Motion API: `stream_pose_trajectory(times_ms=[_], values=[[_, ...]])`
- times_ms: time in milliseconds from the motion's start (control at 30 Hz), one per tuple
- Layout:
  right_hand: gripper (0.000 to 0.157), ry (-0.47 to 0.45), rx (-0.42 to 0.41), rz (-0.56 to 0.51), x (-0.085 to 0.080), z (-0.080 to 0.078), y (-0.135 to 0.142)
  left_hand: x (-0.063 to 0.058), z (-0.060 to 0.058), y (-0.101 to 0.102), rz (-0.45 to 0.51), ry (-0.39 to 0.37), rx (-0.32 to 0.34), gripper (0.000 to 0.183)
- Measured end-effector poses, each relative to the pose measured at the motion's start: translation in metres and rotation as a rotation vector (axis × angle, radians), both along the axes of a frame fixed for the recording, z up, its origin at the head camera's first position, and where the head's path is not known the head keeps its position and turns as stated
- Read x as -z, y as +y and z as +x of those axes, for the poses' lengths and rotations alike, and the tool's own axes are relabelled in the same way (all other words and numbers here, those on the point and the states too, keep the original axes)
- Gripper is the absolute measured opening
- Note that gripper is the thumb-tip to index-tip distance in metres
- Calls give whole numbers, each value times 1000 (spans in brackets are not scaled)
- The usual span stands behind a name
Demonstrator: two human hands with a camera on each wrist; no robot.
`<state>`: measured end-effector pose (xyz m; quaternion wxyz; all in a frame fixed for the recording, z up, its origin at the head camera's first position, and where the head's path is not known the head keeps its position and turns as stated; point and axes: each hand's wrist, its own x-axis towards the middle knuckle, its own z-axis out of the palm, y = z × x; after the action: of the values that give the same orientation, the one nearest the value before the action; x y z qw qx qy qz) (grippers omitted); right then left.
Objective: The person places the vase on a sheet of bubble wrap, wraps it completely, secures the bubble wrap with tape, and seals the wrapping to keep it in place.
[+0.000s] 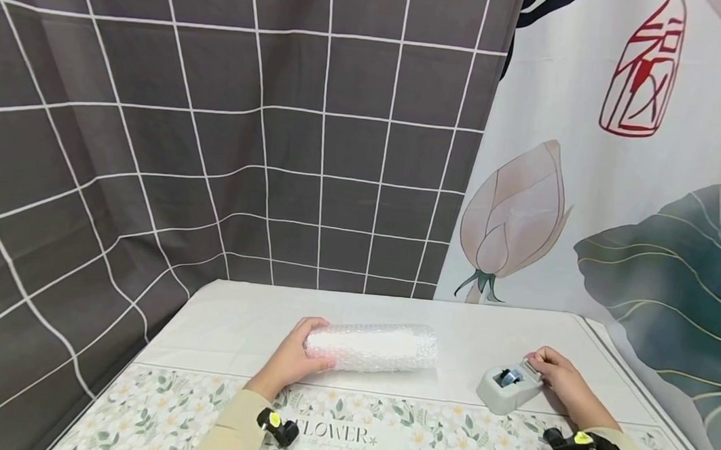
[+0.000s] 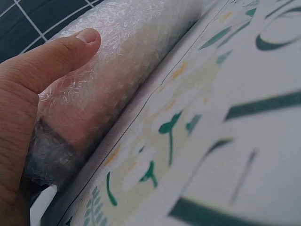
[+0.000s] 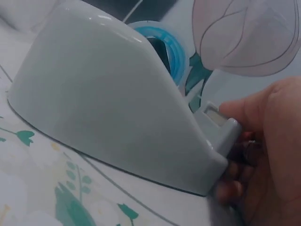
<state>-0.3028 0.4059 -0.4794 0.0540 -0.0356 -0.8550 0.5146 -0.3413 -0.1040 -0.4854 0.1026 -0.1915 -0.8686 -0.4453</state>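
Note:
A bubble-wrapped cylinder (image 1: 378, 347) lies sideways on the table, something white showing through the clear wrap. My left hand (image 1: 295, 357) grips its left end, with the thumb (image 2: 87, 40) along the near side; the other fingers are mostly hidden behind the wrap. To the right stands a light grey tape dispenser (image 1: 505, 392) with a blue-rimmed tape roll (image 3: 176, 52) in it. At its cutter end, my right hand (image 1: 557, 374) pinches with thumb and forefinger, the other fingers curled below. Whether a strip of tape is between the fingertips cannot be made out.
A floral cloth (image 1: 435, 439) with the word FLOWER covers the near part of the white table (image 1: 258, 308). Behind hang a dark grid-patterned curtain (image 1: 358, 150) and a white curtain (image 1: 564, 79) printed with a lotus. Both wrists wear black camera straps.

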Motion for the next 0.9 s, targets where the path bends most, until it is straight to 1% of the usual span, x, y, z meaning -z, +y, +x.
stream_pose_trajectory(times_ms=[133, 233, 300, 367, 433, 533, 700, 800, 900], values=[[19, -22, 1, -14, -4, 1, -2, -1, 1, 0, 5, 14, 4, 75], [17, -72, 4, -7, -6, 1, -2, -1, 1, 0, 6, 22, 0, 75], [16, -108, -1, -24, -8, 1, -2, -1, 1, 0, 6, 23, -1, 75], [14, -121, -6, -40, -8, 1, -1, -1, 0, 0, 0, 25, -1, 75], [14, -118, -17, -67, -8, 0, 0, 0, 0, 0, -6, 29, 5, 75], [14, -123, -25, -78, -9, 1, 1, 0, 0, 0, -16, 22, -1, 75], [16, -224, 2, -88, -12, 4, 1, 0, 0, 0, -23, 20, -6, 74], [18, -252, 7, -90, -14, 5, -1, 1, 0, 0, -18, 28, 1, 74], [18, -247, 5, -89, -15, 5, -1, 1, 0, 0, -12, 17, -5, 74]])
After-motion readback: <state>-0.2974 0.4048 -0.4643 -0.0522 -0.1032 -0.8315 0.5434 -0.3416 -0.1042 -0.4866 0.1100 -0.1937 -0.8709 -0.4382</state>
